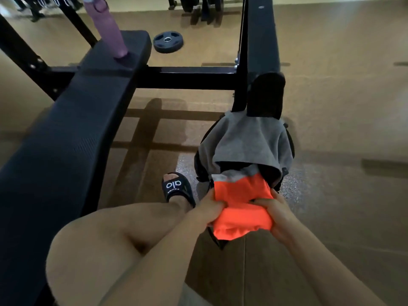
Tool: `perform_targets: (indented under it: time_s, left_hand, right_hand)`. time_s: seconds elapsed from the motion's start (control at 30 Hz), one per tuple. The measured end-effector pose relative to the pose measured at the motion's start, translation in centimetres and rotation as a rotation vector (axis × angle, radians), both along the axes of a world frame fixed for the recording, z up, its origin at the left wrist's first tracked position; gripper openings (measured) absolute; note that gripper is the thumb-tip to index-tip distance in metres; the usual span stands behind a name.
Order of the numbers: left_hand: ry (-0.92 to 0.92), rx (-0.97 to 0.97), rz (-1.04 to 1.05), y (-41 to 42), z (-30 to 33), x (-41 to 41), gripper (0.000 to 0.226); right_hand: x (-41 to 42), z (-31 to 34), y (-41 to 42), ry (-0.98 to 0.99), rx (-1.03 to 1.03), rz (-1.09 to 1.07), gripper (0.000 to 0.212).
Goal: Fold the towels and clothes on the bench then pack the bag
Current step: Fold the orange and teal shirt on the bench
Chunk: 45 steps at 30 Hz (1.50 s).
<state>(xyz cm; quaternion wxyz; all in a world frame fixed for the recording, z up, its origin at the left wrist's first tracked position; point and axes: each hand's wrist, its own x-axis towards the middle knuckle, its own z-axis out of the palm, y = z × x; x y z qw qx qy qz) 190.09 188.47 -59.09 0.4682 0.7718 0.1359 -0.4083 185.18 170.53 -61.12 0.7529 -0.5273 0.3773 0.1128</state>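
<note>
Orange cloth [240,208], bright and bunched into a folded bundle, sits clamped between our left hand [209,209] and right hand [274,214], its far end entering the black bag's [201,164] mouth under grey fabric [249,140].

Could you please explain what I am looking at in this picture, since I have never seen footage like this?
This single picture comes from a camera worn on a person's head, looking down at their own hands in a gym. The left hand and right hand both grip a folded orange garment, pushing it into a dark bag on the floor. A grey cloth is draped over the bag. To the left runs a padded black bench, with a purple water bottle standing on it.
</note>
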Motion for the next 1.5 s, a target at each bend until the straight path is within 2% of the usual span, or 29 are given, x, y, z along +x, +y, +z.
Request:
perform_targets:
  time_s: [0.1,0.17,0.27,0.37,0.47,0.5,0.57,0.63,0.7,0.77,0.8,0.9,1.0,1.07,1.13,1.2,1.3,1.4,1.5]
  left_hand:
    - [-0.029,0.103,-0.144,-0.9,-1.4,0.7,0.045]
    - [-0.038,0.131,-0.147,-1.3,-2.5,1.2,0.046]
    - [-0.109,0.058,-0.059,-1.7,-3.3,2.6,0.048]
    - [-0.197,-0.035,0.019,-2.0,-3.7,4.2,0.051]
    - [-0.178,-0.089,0.16,-2.3,-4.5,5.5,0.064]
    - [-0.153,-0.064,0.199,-2.4,-4.7,5.8,0.073]
    - [-0.108,0.016,0.152,-2.1,-5.6,6.0,0.087]
    - [-0.036,0.027,0.055,-1.4,-6.8,5.8,0.085]
    - [0.052,-0.012,0.019,-0.4,-7.2,5.6,0.077]
    - [-0.069,0.033,-0.058,0.4,-7.3,5.0,0.065]
    - [-0.167,0.069,-0.085,0.7,-7.4,4.8,0.067]
    - [-0.421,0.077,-0.092,1.3,-7.1,4.5,0.064]
    - [-0.578,0.087,-0.091,1.2,-6.6,4.5,0.068]
    - [-0.541,0.136,-0.18,0.9,-6.1,4.7,0.063]
    - [-0.378,0.215,-0.275,0.7,-5.7,4.7,0.067]
    - [-0.231,0.26,-0.32,0.7,-5.1,4.5,0.074]
    - [-0.216,0.195,-0.375,1.1,-4.7,3.8,0.076]
    - [-0.123,0.157,-0.363,2.2,-4.4,3.2,0.075]
    - [-0.109,0.163,-0.408,3.1,-1.8,2.3,0.063]
  right_hand:
    - [0.0,-0.8,0.1,0.033,0.005,-0.026,0.059]
    - [0.2,-1.1,-0.1,0.039,0.02,-0.03,0.051]
    - [1.1,-2.2,-0.7,0.029,0.064,-0.06,0.047]
    - [2.2,-2.7,-1.0,-0.065,0.184,-0.107,0.056]
    - [3.0,-3.6,-0.6,-0.027,0.274,-0.145,0.06]
    - [3.1,-4.2,-0.3,-0.001,0.226,-0.155,0.053]
    - [3.1,-5.4,0.2,0.077,0.007,-0.119,0.04]
    - [3.0,-6.6,0.5,0.144,-0.172,-0.047,0.041]
    - [3.2,-6.4,0.7,0.167,-0.221,-0.015,0.038]
    - [3.3,-5.8,0.8,0.178,-0.2,-0.038,0.023]
    - [3.4,-6.0,0.8,0.177,-0.149,-0.079,0.019]
    - [3.4,-5.9,1.4,0.122,0.042,-0.177,0.029]
    - [3.3,-5.9,2.0,0.079,0.027,-0.14,0.037]
    - [3.2,-5.9,2.4,0.13,-0.11,-0.077,0.037]
    - [2.9,-5.3,2.6,0.245,-0.381,0.047,0.034]
    - [2.7,-4.6,2.8,0.297,-0.549,0.062,0.036]
    - [2.2,-4.8,3.3,0.273,-0.628,0.043,0.058]
    - [1.5,-4.7,3.7,0.294,-0.687,0.059,0.063]
    - [0.5,-3.8,3.9,0.296,-0.74,0.069,0.063]
